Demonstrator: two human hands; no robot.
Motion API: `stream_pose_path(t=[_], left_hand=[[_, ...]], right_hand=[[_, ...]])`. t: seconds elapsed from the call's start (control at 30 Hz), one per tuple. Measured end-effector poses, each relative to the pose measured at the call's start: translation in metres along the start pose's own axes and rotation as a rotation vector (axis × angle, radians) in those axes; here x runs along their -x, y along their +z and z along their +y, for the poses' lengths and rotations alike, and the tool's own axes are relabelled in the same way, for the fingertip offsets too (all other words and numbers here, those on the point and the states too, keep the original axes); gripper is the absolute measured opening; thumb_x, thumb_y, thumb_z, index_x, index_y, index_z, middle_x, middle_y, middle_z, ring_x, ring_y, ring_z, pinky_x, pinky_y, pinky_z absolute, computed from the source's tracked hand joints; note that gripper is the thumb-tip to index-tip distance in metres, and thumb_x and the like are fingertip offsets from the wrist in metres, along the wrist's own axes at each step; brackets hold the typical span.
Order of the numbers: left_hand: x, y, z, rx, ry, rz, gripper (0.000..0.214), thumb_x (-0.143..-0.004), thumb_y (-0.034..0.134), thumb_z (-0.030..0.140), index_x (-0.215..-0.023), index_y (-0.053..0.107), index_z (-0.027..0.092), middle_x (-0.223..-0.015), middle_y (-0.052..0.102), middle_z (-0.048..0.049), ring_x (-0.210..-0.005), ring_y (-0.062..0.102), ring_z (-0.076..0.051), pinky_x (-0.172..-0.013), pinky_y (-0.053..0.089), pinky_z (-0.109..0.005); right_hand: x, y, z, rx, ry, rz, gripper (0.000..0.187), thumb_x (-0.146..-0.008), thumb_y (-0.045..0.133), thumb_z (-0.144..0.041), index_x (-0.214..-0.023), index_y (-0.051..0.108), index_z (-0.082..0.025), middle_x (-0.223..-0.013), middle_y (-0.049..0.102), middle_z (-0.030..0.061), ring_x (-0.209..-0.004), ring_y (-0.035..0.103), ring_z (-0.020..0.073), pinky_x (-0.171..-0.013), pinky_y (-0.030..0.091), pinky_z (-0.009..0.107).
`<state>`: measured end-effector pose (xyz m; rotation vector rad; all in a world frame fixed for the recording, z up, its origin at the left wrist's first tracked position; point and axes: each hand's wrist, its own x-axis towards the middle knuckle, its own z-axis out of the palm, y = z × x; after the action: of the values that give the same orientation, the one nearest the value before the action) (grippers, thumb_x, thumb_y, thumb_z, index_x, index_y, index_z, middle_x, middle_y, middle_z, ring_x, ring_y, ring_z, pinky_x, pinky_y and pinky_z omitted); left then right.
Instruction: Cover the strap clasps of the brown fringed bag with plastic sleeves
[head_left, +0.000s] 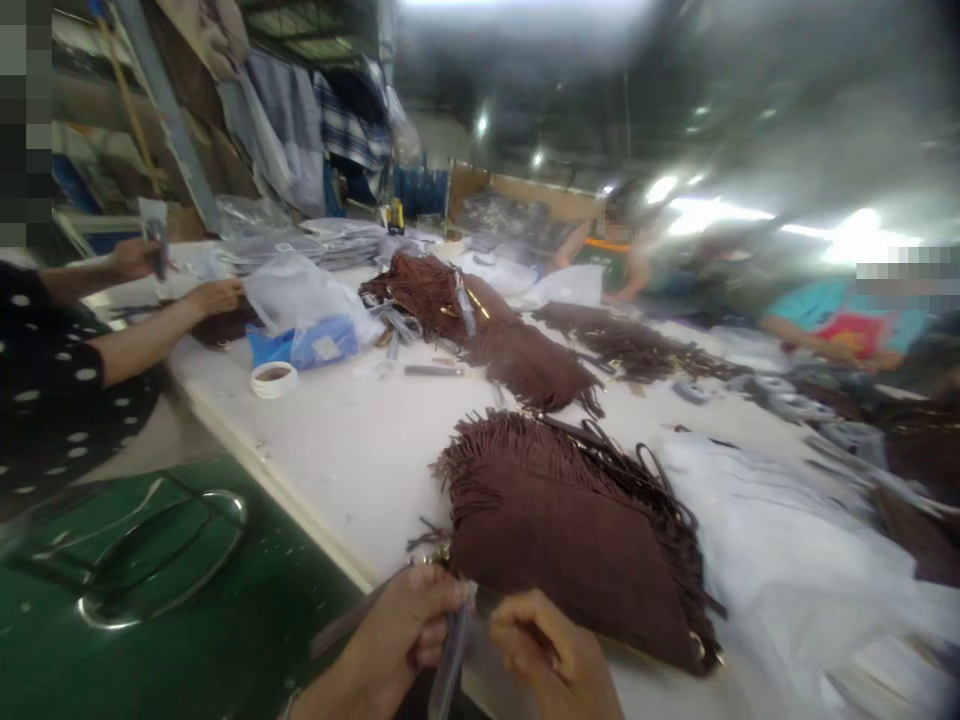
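At the table's near edge, my left hand (409, 630) pinches the top of a narrow strip in clear plastic (452, 660), which hangs down below the fingers. My right hand (551, 650) is just right of it, fingers curled together and slightly blurred; anything in them is hidden. Right beyond both hands lies a dark brown fringed bag (562, 550), with metal rings at its corners and thin black straps (660, 480) along its far side. To the left of my left hand a dark band (345, 625) sticks out, partly covered by the hand.
More brown fringed bags (525, 360) lie farther along the white table (315, 460). White plastic sheets (795, 530) spread at right. A tape roll (274, 380) sits near a blue packet (326, 342). A person in polka dots (67, 380) works at left; others sit across. A metal-framed stool (165, 560) stands below.
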<state>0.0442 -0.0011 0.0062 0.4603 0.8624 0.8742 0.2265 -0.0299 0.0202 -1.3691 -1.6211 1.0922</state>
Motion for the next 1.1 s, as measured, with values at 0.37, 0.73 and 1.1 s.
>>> stream_pose_path(t=[0.37, 0.73, 1.1], left_hand=[[0.002, 0.001, 0.006, 0.126, -0.08, 0.001, 0.036, -0.06, 0.083, 0.031, -0.062, 0.05, 0.015, -0.049, 0.032, 0.0096, -0.043, 0.018, -0.002, -0.044, 0.009, -0.018], [0.0, -0.011, 0.014, -0.022, -0.136, -0.145, 0.035, -0.069, 0.075, 0.035, -0.062, 0.045, 0.017, -0.047, 0.03, 0.0102, -0.041, 0.015, -0.003, -0.041, 0.007, -0.018], [-0.004, -0.015, 0.018, -0.078, -0.204, -0.101, 0.034, -0.065, 0.074, 0.033, -0.06, 0.043, 0.019, -0.042, 0.028, 0.0115, -0.038, 0.011, -0.003, -0.039, 0.003, -0.019]], right_hand=[[-0.017, 0.023, 0.003, 0.015, -0.041, 0.033, 0.034, -0.091, 0.05, -0.05, -0.076, 0.065, -0.024, -0.055, 0.05, -0.006, -0.044, 0.05, 0.0086, -0.046, 0.037, 0.016], [-0.019, 0.027, 0.02, 0.124, -0.076, -0.016, 0.034, -0.095, 0.042, -0.046, -0.079, 0.062, -0.025, -0.049, 0.043, -0.0067, -0.04, 0.045, 0.0091, -0.04, 0.032, 0.016], [-0.019, 0.041, 0.03, 0.275, -0.215, 0.117, 0.03, -0.098, 0.04, -0.037, -0.082, 0.063, -0.026, -0.067, 0.06, -0.0024, -0.052, 0.055, 0.0101, -0.053, 0.04, 0.016]])
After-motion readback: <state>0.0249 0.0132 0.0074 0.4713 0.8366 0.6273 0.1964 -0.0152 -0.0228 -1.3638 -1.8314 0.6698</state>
